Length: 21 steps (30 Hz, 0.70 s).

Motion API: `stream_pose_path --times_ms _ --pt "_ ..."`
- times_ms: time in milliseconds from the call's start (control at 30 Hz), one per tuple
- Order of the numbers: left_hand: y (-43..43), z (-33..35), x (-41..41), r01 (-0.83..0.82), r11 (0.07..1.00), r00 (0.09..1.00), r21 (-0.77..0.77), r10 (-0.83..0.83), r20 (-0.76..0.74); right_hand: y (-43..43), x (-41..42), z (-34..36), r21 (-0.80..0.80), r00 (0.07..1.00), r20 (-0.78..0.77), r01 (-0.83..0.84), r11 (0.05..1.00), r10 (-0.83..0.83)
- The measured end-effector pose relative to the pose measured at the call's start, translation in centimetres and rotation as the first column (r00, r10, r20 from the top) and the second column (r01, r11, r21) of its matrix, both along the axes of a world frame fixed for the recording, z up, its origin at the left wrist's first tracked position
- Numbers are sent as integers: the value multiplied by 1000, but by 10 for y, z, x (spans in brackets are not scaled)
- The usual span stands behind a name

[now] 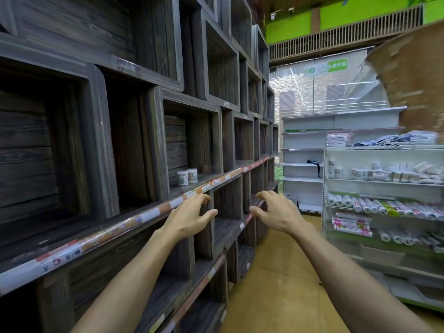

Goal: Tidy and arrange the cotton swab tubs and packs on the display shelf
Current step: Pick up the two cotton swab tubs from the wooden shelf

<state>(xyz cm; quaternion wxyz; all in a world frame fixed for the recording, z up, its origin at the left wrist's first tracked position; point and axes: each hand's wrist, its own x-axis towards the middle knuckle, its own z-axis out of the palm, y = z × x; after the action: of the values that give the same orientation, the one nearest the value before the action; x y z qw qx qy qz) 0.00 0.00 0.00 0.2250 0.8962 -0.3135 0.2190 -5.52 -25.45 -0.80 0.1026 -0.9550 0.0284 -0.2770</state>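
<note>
Two small round cotton swab tubs (187,176) with white lids stand side by side in a cubby of the dark wooden display shelf (153,150) on my left. Below and to the right of them, my left hand (189,216) hovers with fingers spread, beside the shelf's front rail and its price strip (149,213). My right hand (276,211) is held out in the aisle at the same height, fingers apart, holding nothing. Many more swab tubs and packs (389,173) lie jumbled on the white rack at the right.
The white wire rack (324,188) on the right also carries rolled goods (374,206) on lower tiers and folded cloth (394,138) on top. White shelving (305,164) closes the aisle's far end. A tan floor (276,284) runs between the two units.
</note>
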Motion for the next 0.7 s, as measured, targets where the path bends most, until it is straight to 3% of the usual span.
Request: stream_pose_path --times_ms 400,700 --pt "-24 -36 36 -20 980 998 -197 6 -70 -28 46 -42 103 995 -71 -69 992 76" --pt "-49 -56 135 8 933 990 -359 -58 -128 -49 142 -51 149 990 -82 -105 983 118"
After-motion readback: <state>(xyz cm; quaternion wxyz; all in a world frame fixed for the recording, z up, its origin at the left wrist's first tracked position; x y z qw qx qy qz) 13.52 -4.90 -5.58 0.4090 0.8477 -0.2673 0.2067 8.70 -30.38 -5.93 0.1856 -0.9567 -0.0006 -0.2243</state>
